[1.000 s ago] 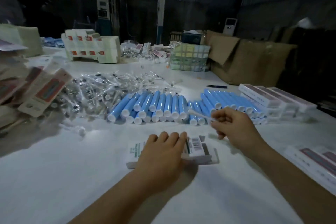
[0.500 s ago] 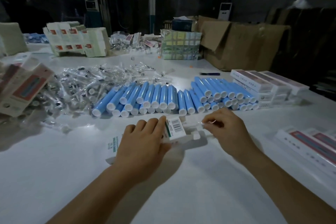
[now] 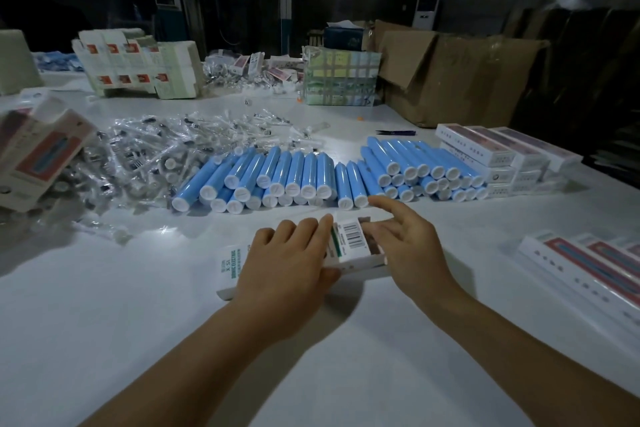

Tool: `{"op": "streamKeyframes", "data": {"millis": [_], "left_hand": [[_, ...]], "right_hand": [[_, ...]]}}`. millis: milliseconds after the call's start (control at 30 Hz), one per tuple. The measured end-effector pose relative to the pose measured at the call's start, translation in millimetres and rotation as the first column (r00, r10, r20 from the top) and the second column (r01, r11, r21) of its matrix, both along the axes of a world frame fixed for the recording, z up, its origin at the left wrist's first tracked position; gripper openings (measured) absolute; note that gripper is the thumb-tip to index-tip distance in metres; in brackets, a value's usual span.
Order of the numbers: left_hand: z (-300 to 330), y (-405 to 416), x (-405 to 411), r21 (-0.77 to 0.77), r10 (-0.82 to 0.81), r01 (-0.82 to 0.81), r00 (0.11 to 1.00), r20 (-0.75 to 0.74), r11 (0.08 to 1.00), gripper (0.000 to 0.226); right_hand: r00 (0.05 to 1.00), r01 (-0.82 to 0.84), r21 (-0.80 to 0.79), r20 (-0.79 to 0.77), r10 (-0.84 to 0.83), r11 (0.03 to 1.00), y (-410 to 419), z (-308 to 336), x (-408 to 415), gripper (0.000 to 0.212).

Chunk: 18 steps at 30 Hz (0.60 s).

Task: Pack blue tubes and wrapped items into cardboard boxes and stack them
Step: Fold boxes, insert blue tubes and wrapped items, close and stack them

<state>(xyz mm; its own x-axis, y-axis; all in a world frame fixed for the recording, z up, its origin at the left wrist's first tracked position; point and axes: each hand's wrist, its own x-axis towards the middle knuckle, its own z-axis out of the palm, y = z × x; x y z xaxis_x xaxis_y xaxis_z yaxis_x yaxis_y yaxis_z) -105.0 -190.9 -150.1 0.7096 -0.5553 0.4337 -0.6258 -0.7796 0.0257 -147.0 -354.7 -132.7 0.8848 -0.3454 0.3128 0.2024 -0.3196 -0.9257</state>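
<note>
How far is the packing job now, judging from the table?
Done: closed boxes stacked at far right. In hand: the left hand presses one white box flat while the right hand works at its open end. Left: many blue tubes and a pile of wrapped items.

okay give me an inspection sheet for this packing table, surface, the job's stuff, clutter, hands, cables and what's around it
Surface: white table, dimly lit.
Job's things: small white carton with a barcode lies flat under both hands; blue tubes stacked in a row behind it; clear-wrapped items heaped at left; finished boxes stacked at right, more boxes near the right edge.
Clutter: flat cartons piled far left; dark pen-like tool.
Hands: left hand rests on the carton, fingers straight; right hand open at the carton's end.
Cables: nothing seen.
Surroundings: big cardboard box, carton stacks, dark machinery behind.
</note>
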Motion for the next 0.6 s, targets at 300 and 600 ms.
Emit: {"op": "streamKeyframes", "data": {"millis": [300, 600], "left_hand": [[2.7, 4.4, 11.5, -0.05, 0.131, -0.131, 0.991, -0.006, 0.99, 0.069], [1.0, 1.1, 9.9, -0.034, 0.157, -0.157, 0.987, 0.015, 0.987, 0.068]], "right_hand": [[0.989, 0.147, -0.023, 0.037, -0.146, 0.989, -13.8, -5.8, -0.7, 0.032], [0.997, 0.074, 0.054, -0.01, -0.074, 0.996, -6.6, -12.3, -0.2, 0.022]]}}
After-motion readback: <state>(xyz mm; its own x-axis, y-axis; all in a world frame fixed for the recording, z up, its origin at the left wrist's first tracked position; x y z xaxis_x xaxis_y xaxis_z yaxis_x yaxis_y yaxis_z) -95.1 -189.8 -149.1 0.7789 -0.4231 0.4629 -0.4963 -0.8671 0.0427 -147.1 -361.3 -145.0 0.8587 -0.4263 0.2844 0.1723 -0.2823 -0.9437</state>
